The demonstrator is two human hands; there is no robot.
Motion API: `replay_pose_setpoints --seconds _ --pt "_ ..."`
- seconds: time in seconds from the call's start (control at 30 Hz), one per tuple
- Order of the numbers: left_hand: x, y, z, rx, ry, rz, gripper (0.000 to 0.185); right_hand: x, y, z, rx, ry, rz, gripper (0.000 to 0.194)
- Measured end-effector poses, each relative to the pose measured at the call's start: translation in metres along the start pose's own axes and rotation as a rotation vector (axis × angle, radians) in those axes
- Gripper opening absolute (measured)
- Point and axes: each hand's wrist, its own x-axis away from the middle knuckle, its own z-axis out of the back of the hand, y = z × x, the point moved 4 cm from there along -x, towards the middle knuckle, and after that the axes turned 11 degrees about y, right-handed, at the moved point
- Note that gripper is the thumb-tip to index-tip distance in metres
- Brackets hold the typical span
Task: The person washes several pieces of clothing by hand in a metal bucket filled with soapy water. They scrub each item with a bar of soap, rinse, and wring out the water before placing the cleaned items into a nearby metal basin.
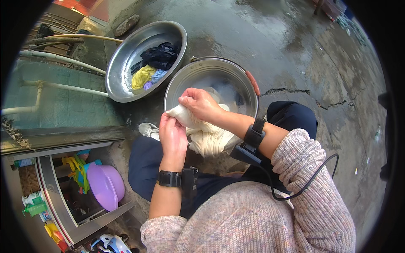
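A wet cream cloth [210, 139] hangs over the near rim of a metal bucket [180, 76], part of it inside. My left hand [173, 134] pinches one end of the cloth just outside the rim. Over the bucket's near left side, my right hand [201, 104] grips the same end a little higher, with its fingers curled over the fabric. Cloudy water [226, 87] lies in the bucket, with pale and dark fabric partly under it. The bucket's handle has a red grip [252, 83], which rests against the right rim.
A metal basin [118, 72] at upper left holds dark, yellow, blue and purple fabrics. Pipes [66, 88] run beside it. At lower left, a purple plastic basin [102, 186] leans on a metal-framed shelf [58, 202] near toys. A cable [303, 191] loops from my right wrist device.
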Motion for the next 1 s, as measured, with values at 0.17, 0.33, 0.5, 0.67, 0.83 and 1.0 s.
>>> replay_pose_setpoints --seconds 0.17,0.33,0.5,0.67,0.83,1.0 --pt "0.004 0.049 -0.04 -0.105 -0.115 0.162 0.026 0.053 -0.067 -0.019 0.427 -0.129 0.9 0.022" --pt "0.007 0.03 -0.053 -0.005 -0.14 0.337 0.036 0.013 -0.085 0.004 0.628 0.186 0.603 0.024" --pt "-0.039 0.012 -0.041 0.017 -0.158 0.377 0.033 0.003 -0.052 -0.012 0.687 0.064 0.634 0.021" --pt "-0.068 -0.018 -0.033 0.111 0.014 0.46 0.036 -0.033 -0.03 -0.008 0.68 0.175 0.611 0.02" --pt "-0.081 -0.018 -0.036 0.023 -0.127 0.38 0.037 -0.036 -0.035 -0.024 0.722 -0.107 0.555 0.02" --pt "-0.075 -0.017 -0.039 0.117 -0.017 0.54 0.051 -0.061 -0.008 -0.01 0.785 0.219 0.456 0.021"
